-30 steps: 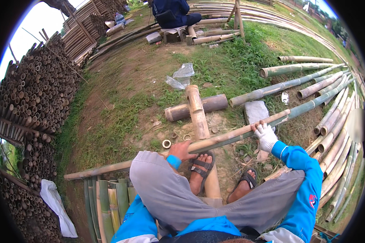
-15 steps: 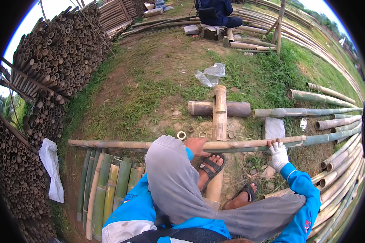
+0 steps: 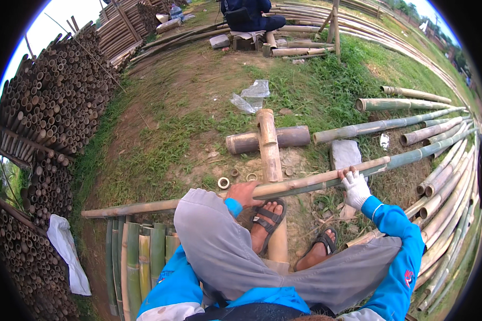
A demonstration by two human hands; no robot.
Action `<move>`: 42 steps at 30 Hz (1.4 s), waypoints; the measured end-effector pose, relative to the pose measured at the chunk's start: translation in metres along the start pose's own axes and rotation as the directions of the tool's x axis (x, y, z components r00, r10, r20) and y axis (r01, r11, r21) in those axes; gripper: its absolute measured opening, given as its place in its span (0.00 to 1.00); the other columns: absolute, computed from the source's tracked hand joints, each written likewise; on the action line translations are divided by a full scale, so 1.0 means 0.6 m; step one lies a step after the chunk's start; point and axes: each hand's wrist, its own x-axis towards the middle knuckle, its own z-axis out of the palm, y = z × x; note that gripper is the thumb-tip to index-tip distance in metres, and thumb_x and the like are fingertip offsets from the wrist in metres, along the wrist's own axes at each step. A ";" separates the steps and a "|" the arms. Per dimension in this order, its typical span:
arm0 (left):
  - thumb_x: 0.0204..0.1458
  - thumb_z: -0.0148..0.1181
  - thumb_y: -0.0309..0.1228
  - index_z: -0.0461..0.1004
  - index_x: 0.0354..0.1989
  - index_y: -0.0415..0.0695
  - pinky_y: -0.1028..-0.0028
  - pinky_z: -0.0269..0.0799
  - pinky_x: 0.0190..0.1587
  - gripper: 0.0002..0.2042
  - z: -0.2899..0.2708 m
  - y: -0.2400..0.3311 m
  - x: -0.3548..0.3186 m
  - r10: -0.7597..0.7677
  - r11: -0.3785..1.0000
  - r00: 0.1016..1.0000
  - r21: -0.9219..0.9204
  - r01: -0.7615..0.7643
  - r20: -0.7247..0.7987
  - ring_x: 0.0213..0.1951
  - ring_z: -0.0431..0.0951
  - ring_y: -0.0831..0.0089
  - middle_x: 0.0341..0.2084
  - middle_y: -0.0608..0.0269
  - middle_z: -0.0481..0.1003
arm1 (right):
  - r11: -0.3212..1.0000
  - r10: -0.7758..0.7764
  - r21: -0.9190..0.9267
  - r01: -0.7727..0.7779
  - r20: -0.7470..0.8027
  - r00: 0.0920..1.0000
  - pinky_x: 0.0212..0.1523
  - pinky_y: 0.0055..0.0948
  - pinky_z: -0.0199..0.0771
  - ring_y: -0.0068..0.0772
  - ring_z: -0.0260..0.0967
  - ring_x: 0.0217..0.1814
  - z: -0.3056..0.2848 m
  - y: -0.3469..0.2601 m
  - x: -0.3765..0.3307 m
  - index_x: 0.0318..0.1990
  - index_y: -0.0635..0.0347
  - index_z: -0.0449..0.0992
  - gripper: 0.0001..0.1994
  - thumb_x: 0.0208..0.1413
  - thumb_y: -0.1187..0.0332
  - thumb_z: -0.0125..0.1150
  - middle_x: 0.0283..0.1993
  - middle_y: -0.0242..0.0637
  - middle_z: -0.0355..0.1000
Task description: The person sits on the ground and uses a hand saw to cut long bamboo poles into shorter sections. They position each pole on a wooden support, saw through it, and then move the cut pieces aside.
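A long thin bamboo pole (image 3: 305, 183) lies across a short bamboo log (image 3: 269, 147) in front of my knees. My bare left hand (image 3: 246, 193) grips the pole just left of the log. My right hand (image 3: 355, 187), in a white glove, holds the same pole farther right, near its end. My sandalled left foot (image 3: 265, 224) rests on the log and my right foot (image 3: 318, 249) is on the ground. Small cut bamboo rings (image 3: 224, 183) lie on the dirt beside my left hand.
Split green bamboo slats (image 3: 139, 251) lie at lower left. Stacked bamboo poles (image 3: 53, 107) form a wall at the left. Long poles (image 3: 439, 160) lie at the right. A second log (image 3: 289, 137) crosses under the first. A seated person (image 3: 249, 13) works far ahead.
The pole has tilted so its right end sits higher, and both hands have shifted along it while still holding it. My head view has swung slightly.
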 end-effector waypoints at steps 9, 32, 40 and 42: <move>0.43 0.78 0.55 0.78 0.64 0.55 0.53 0.81 0.54 0.38 0.007 -0.008 -0.001 -0.027 1.000 0.999 0.014 0.027 -0.019 0.50 0.86 0.50 0.48 0.51 0.86 | 1.000 -0.019 0.007 0.019 -0.057 0.998 0.72 0.64 0.62 0.68 0.52 0.82 0.005 -0.002 0.002 0.81 0.62 0.53 0.52 0.49 0.61 0.73 0.76 0.53 0.61; 0.42 0.79 0.56 0.78 0.63 0.54 0.52 0.82 0.55 0.39 0.011 -0.007 -0.003 -0.035 0.998 0.999 0.057 0.037 -0.031 0.51 0.86 0.50 0.49 0.50 0.86 | 0.999 -0.042 -0.002 0.042 -0.084 0.996 0.72 0.65 0.63 0.67 0.52 0.81 0.018 0.003 0.005 0.80 0.61 0.57 0.51 0.48 0.59 0.76 0.75 0.52 0.59; 0.42 0.79 0.57 0.78 0.63 0.54 0.52 0.82 0.54 0.39 0.012 -0.008 -0.004 -0.015 0.999 0.999 0.042 0.017 -0.045 0.50 0.87 0.50 0.48 0.50 0.86 | 0.999 -0.047 0.004 0.048 -0.105 0.993 0.71 0.66 0.65 0.66 0.53 0.80 0.018 0.003 0.005 0.79 0.61 0.57 0.52 0.46 0.59 0.77 0.74 0.52 0.60; 0.42 0.79 0.57 0.78 0.64 0.54 0.52 0.82 0.54 0.39 0.013 -0.009 -0.002 -0.013 0.999 0.999 0.039 0.015 -0.045 0.50 0.87 0.50 0.49 0.50 0.86 | 0.999 -0.050 0.007 0.051 -0.105 0.993 0.70 0.66 0.65 0.66 0.52 0.80 0.019 0.005 0.005 0.79 0.61 0.57 0.52 0.46 0.59 0.77 0.74 0.52 0.60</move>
